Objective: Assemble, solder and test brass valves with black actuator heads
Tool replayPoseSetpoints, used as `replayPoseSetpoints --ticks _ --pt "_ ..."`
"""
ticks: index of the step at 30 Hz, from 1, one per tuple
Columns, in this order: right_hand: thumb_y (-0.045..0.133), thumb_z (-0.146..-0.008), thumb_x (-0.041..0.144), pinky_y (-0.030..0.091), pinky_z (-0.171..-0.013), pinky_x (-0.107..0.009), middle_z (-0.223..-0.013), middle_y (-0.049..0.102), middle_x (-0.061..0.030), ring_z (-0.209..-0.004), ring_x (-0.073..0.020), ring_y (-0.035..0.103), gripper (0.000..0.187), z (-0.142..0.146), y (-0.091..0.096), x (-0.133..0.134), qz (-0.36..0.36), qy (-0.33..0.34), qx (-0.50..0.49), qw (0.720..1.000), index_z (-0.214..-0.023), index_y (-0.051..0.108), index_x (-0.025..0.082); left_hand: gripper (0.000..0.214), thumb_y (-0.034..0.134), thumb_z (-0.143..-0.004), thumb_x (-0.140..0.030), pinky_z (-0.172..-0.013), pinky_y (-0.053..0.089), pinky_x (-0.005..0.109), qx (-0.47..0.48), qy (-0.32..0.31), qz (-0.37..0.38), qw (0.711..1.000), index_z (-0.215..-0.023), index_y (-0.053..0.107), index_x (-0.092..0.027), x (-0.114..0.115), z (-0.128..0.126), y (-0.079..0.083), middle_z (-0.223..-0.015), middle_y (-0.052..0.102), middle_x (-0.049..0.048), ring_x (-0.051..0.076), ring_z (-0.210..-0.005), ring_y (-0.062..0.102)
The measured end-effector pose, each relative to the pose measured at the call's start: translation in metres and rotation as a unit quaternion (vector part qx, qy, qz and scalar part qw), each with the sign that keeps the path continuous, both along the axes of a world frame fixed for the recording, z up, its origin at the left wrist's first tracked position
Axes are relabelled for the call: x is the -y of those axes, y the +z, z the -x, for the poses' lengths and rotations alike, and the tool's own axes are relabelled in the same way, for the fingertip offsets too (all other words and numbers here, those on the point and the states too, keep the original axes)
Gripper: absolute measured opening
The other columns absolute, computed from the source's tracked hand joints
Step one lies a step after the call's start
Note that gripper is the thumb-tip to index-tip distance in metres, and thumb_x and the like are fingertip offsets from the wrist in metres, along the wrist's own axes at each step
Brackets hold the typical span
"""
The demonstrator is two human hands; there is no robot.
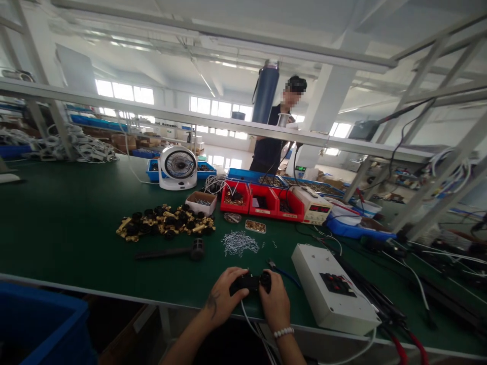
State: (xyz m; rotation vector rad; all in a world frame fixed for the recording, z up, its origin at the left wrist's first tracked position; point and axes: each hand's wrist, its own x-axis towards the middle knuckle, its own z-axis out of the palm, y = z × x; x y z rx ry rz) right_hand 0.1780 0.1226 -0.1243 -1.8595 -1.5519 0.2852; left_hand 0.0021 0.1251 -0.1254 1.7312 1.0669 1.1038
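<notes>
Near the front edge of the green table, my left hand (227,295) is wrapped round the left end of a black fitting (249,282). My right hand (276,299) closes round its right end, where a round black knob shows. A white cable (246,314) runs down from beneath the fitting toward my lap. Just beyond my hands lie a pair of blue-handled pliers (283,274) and a pile of small wire clips (239,243). To the left rests a black mallet (196,249). Behind it sits a heap of brass fittings with black knobs (167,223).
A white box with black terminals (331,289) stands right of my hands. Farther back are a small fan (178,168), red bins (262,203) and a power supply (314,208). A shelf (213,121) crosses above, with a person (266,152) beyond. A blue crate (41,324) is lower left.
</notes>
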Motion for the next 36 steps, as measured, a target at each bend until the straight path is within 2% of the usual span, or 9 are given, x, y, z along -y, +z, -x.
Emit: replayPoseSetpoints --ticks 12,18,32,36 --pt "0.045 -0.08 0.027 0.053 -0.086 -0.041 -0.114 0.069 -0.0144 -0.098 -0.0297 0.069 0.037 0.0003 0.0008 0.0017 -0.027 -0.006 0.009 1.0 -0.109 0.066 0.015 0.04 0.063 -0.084 -0.03 -0.111 0.042 0.043 0.007 0.001 -0.008 1.0 -0.123 0.064 -0.024 0.0026 -0.0002 0.0037 -0.129 0.062 0.0087 0.026 -0.123 0.056" --pt "0.046 -0.08 0.027 0.053 -0.089 -0.04 -0.113 0.069 -0.0145 -0.1 -0.0296 0.069 0.038 -0.0002 0.0009 0.0008 -0.028 -0.002 0.006 1.0 -0.109 0.065 0.015 0.04 0.064 -0.084 -0.031 -0.111 0.042 0.042 0.008 0.001 -0.008 1.0 -0.123 0.065 -0.024 0.0033 -0.0005 0.0047 -0.128 0.062 0.0086 0.026 -0.123 0.056" --pt "0.042 -0.081 0.034 0.05 -0.091 -0.042 -0.117 0.065 -0.0172 -0.106 -0.0313 0.065 0.044 -0.0014 0.0007 -0.0004 -0.003 0.005 -0.008 1.0 -0.113 0.062 0.012 0.041 0.066 -0.083 -0.029 -0.111 0.041 0.041 0.005 -0.003 -0.005 1.0 -0.124 0.064 -0.024 0.0015 0.0005 0.0028 -0.129 0.061 0.0085 0.024 -0.123 0.056" --pt "0.043 -0.08 0.035 0.051 -0.089 -0.041 -0.117 0.064 -0.0161 -0.103 -0.0304 0.066 0.043 -0.0011 0.0021 -0.0004 0.002 0.004 -0.008 1.0 -0.112 0.063 0.014 0.042 0.066 -0.082 -0.026 -0.11 0.041 0.04 0.006 0.0 -0.006 1.0 -0.124 0.064 -0.023 0.0009 0.0003 0.0032 -0.128 0.061 0.0085 0.024 -0.122 0.056"
